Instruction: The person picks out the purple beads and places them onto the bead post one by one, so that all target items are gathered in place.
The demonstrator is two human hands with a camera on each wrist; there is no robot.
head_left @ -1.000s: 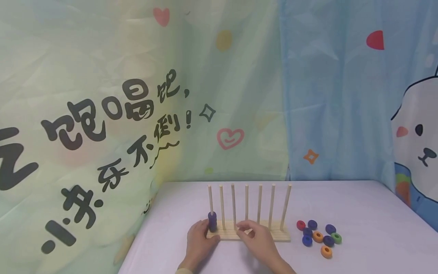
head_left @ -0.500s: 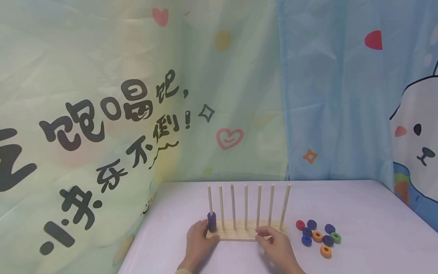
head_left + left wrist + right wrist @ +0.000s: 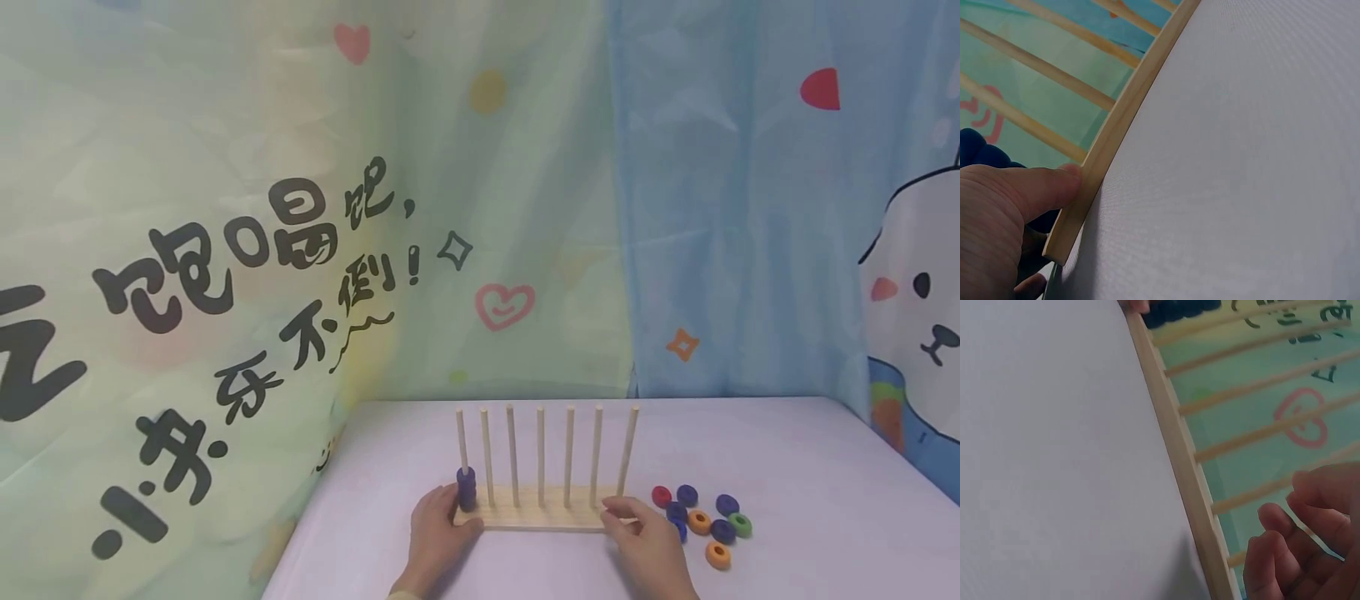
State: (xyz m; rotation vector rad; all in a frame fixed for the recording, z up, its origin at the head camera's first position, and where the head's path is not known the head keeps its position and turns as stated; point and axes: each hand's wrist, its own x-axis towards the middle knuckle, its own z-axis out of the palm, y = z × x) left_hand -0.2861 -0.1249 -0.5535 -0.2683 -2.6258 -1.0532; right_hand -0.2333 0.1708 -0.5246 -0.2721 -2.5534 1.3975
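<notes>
A wooden peg rack (image 3: 536, 519) with several upright pegs stands on the table in the head view. Dark blue beads (image 3: 467, 490) are stacked on its leftmost peg. My left hand (image 3: 437, 533) grips the rack's left end. In the left wrist view the thumb of the left hand (image 3: 1007, 206) presses the front edge of the rack's base (image 3: 1124, 115); its other fingers are mostly hidden. My right hand (image 3: 648, 537) is by the rack's right end. Seen from the right wrist, the right hand (image 3: 1310, 544) has loosely bent fingers with nothing between them.
Right of the rack lie loose beads: a red bead (image 3: 662, 497), a green bead (image 3: 740, 524), orange ones such as the front orange bead (image 3: 718, 556), and several dark blue ones. A printed cloth backdrop (image 3: 510, 208) hangs behind the pale table (image 3: 810, 475).
My right hand has moved rightward along the rack's front, from the middle pegs to the right end. The left hand stays on the left end, and the beads lie as before.
</notes>
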